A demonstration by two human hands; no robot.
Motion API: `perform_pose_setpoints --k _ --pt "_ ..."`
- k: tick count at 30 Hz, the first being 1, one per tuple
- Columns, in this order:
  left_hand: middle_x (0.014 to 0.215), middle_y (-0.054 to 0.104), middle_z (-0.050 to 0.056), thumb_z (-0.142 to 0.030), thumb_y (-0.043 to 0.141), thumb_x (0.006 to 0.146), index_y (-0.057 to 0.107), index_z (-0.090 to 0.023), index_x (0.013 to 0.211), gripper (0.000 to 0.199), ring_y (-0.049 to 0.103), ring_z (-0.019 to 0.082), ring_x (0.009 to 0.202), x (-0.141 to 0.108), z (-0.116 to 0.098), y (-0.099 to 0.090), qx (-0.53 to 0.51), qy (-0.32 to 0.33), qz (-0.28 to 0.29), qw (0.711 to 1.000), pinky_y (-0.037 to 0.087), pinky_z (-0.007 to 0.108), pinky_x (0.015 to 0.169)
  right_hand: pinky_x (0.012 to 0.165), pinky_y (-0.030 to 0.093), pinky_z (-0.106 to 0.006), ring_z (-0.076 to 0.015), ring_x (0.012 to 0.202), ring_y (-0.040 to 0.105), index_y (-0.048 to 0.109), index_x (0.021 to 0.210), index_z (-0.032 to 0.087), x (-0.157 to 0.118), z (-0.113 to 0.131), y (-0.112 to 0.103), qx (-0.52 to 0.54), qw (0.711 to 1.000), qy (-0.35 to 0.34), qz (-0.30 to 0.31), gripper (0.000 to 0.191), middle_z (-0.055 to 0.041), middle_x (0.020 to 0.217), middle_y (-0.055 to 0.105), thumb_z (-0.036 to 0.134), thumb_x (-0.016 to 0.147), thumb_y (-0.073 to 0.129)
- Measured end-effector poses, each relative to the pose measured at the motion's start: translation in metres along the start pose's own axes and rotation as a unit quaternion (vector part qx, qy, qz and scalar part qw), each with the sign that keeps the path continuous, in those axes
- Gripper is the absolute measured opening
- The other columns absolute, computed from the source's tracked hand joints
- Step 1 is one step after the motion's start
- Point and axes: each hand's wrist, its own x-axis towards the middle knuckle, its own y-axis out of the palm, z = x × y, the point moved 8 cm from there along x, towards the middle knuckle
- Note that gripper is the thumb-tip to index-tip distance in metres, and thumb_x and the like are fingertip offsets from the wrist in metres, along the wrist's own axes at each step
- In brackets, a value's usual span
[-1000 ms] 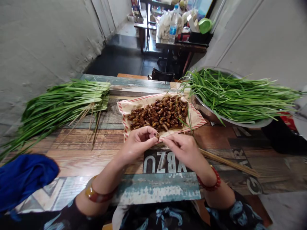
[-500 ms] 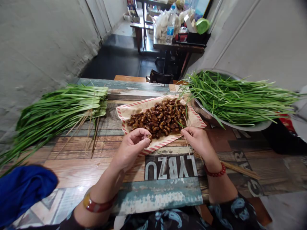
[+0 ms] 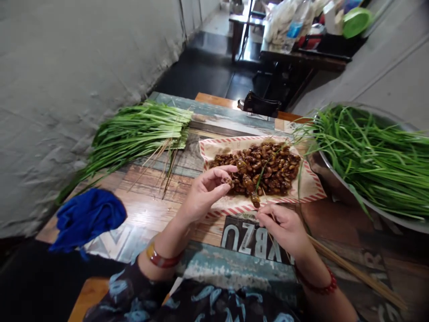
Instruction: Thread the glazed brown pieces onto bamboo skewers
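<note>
Left fingers (image 3: 218,193): pinching pupa (image 3: 229,181), mid-frame; likely soft, slick, hold by sides. Right fingers (image 3: 268,218): gripping loaded skewer (image 3: 248,184) low; likely stiff.

Brown pieces (image 3: 284,176): glossy, beyond the fingers (image 3: 219,192)
Sheet (image 3: 311,184): printed paper, beyond them
Bowl (image 3: 323,172): smooth metal, to their right
Rag (image 3: 90,214): matt cloth, to their left
Table (image 3: 147,214): wood-look, partly shiny, below them

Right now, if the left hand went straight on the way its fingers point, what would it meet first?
The left hand, pinching a brown piece, would probably first meet the row of brown pieces leading to the right hand; depth is hard to judge.
</note>
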Motion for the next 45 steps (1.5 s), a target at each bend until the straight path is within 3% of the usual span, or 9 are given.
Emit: perform_pose_setpoints --k 5,14,23,30,34,38,41,45 --pt "0.121 0.066 0.01 -0.023 0.074 0.072 0.066 -0.018 0.081 0.014 0.062 0.021 0.1 -0.002 -0.004 -0.004 -0.025 0.003 -0.004 1.0 0.047 0.032 0.082 0.061 0.045 -0.026 -0.014 0.061 0.056 0.06 0.068 0.021 0.0 -0.008 0.008 0.037 0.999 0.018 0.036 0.028 -0.0007 0.064 0.062 0.034 0.092 0.053" --pt "0.112 0.068 0.011 -0.02 0.071 0.075 0.067 -0.017 0.08 0.007 0.058 0.024 0.114 -0.002 -0.006 -0.002 -0.008 0.008 0.008 1.0 0.045 0.033 0.09 0.061 0.046 -0.026 -0.0145 0.062 0.06 0.063 0.069 0.021 0.0 -0.014 0.011 0.039 0.998 0.041 0.042 0.027 -0.0013 0.065 0.064 0.034 0.091 0.055" --pt "0.116 0.066 0.011 -0.017 0.07 0.076 0.067 -0.016 0.082 0.007 0.06 0.02 0.103 -0.003 -0.003 0.001 -0.035 0.001 0.033 0.999 0.047 0.028 0.081 0.06 0.046 -0.024 -0.0133 0.06 0.059 0.065 0.068 0.02 -0.001 -0.008 0.009 0.019 0.999 0.027 0.037 0.025 -0.0005 0.064 0.065 0.029 0.09 0.057" --pt "0.106 0.063 0.009 -0.016 0.069 0.077 0.066 -0.015 0.082 0.006 0.059 0.014 0.086 -0.002 -0.015 0.001 0.019 0.085 0.044 0.995 0.046 0.027 0.075 0.059 0.046 -0.021 -0.0117 0.058 0.059 0.064 0.069 0.019 -0.001 -0.006 -0.001 0.009 1.0 -0.006 0.02 0.022 0.0012 0.062 0.062 0.027 0.089 0.059" --pt "0.102 0.066 0.01 -0.015 0.067 0.079 0.067 -0.015 0.083 0.004 0.06 0.016 0.09 -0.003 -0.02 0.0 0.058 0.12 0.049 0.99 0.047 0.028 0.076 0.06 0.047 -0.021 -0.0132 0.06 0.06 0.062 0.067 0.019 -0.003 -0.01 -0.012 0.008 0.999 0.027 -0.016 0.027 0.0006 0.062 0.062 0.03 0.091 0.056" --pt "0.092 0.07 0.009 -0.018 0.068 0.08 0.069 -0.015 0.088 0.009 0.063 0.016 0.084 -0.003 -0.009 0.0 0.012 0.06 0.052 0.997 0.047 0.029 0.078 0.06 0.046 -0.022 -0.0144 0.062 0.06 0.063 0.07 0.019 -0.008 -0.027 -0.031 -0.044 0.992 0.088 -0.082 0.029 -0.0005 0.065 0.063 0.038 0.091 0.056" --pt "0.084 0.072 0.007 -0.021 0.071 0.078 0.07 -0.015 0.089 0.012 0.064 0.014 0.078 -0.002 0.003 -0.001 -0.087 -0.01 0.035 0.996 0.047 0.026 0.075 0.054 0.042 -0.021 -0.0132 0.057 0.055 0.064 0.072 0.018 -0.011 -0.043 -0.044 -0.112 0.98 0.125 -0.108 0.033 0.0006 0.06 0.058 0.043 0.09 0.055" --pt "0.076 0.072 0.005 -0.026 0.077 0.073 0.071 -0.015 0.097 0.028 0.064 0.012 0.071 0.001 0.015 0.0 -0.198 -0.076 0.019 0.977 0.044 0.022 0.064 0.055 0.039 -0.023 -0.0138 0.057 0.054 0.068 0.079 0.017 -0.01 -0.052 -0.058 -0.195 0.966 0.121 -0.115 0.037 -0.0005 0.062 0.059 0.049 0.09 0.054"
